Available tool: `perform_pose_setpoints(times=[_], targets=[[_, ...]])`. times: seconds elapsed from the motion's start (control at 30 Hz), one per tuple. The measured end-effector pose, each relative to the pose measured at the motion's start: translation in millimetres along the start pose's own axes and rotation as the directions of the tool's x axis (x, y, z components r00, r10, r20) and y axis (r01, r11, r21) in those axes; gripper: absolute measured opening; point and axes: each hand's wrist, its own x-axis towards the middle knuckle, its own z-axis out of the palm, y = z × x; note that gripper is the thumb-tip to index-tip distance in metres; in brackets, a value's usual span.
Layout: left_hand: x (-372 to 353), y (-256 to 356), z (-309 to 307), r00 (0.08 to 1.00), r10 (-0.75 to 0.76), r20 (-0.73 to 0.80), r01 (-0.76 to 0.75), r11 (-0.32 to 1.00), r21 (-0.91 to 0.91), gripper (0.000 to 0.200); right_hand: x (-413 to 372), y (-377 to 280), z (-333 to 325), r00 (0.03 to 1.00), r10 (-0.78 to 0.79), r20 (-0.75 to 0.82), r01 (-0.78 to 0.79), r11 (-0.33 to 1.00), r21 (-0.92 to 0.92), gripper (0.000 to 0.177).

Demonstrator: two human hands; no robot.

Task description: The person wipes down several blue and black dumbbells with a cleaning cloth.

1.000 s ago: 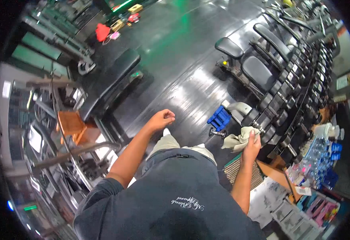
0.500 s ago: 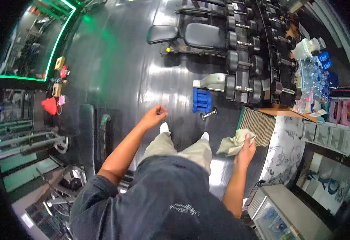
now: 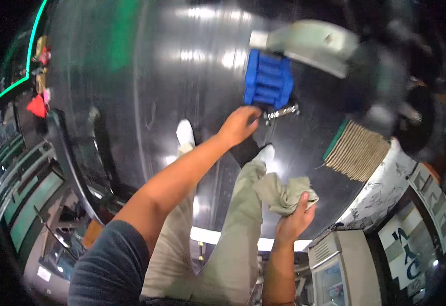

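In the head view, my left hand (image 3: 239, 126) reaches low over the floor, thumb and fingers apart with nothing between them. Just right of its fingertips lies a small chrome dumbbell (image 3: 282, 112). A blue slatted plastic rack (image 3: 269, 79) sits directly beyond the hand and the dumbbell. My right hand (image 3: 294, 223) is closed on a crumpled beige cloth (image 3: 283, 195), thumb on top, held in front of my right leg.
A ribbed tan mat (image 3: 359, 152) with a green edge lies to the right. Past the blue rack is a blurred pale machine foot (image 3: 312, 43). A small glass-front fridge (image 3: 340, 268) stands at lower right. Black padded equipment (image 3: 70, 153) is on the left.
My view has tipped down as I bend forward. My left hand has moved right and out toward the dumbbell. The cloth stays in my right hand.
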Motion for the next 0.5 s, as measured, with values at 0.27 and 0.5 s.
perform_pose_setpoints(times=[0.27, 0.5], targets=[[16, -161, 214, 0.972, -0.158, 0.175, 0.042, 0.847, 0.530, 0.046, 69, 163, -31, 0.979, 0.172, -0.109, -0.192, 0.959, -0.209, 0.039], [26, -160, 228, 0.922, -0.333, 0.199, 0.118, 0.730, 0.674, 0.050, 76, 175, -32, 0.969, 0.221, -0.111, -0.241, 0.948, -0.210, 0.042]])
